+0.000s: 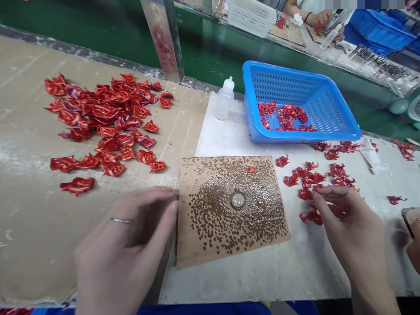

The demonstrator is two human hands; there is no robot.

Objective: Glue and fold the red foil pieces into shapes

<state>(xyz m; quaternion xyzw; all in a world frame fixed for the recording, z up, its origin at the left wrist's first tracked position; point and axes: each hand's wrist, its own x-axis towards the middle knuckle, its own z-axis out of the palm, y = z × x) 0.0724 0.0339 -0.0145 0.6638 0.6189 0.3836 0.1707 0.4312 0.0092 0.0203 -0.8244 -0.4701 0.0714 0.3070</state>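
My left hand (121, 245), a ring on one finger, is at the left edge of a cardboard sheet (193, 258); its thumb and fingers are apart with nothing between them. Brown, shiny drops cover much of the sheet, around a small round pale disc (238, 200). One tiny red scrap (251, 169) lies near its far edge. To the right, my right hand (351, 227) pinches at a small red curled petal piece (317, 187) among a loose group of similar pieces (311, 177). Its fingertips partly hide that piece.
Larger red flower-shaped pieces (105, 109) are heaped on the left. A blue basket (298, 138) with small red pieces stands behind, beside a squeeze bottle (224, 100). A metal post (166, 39) rises at the back. Another person's hands (320, 19) work across; a hand (414, 245) shows at right.
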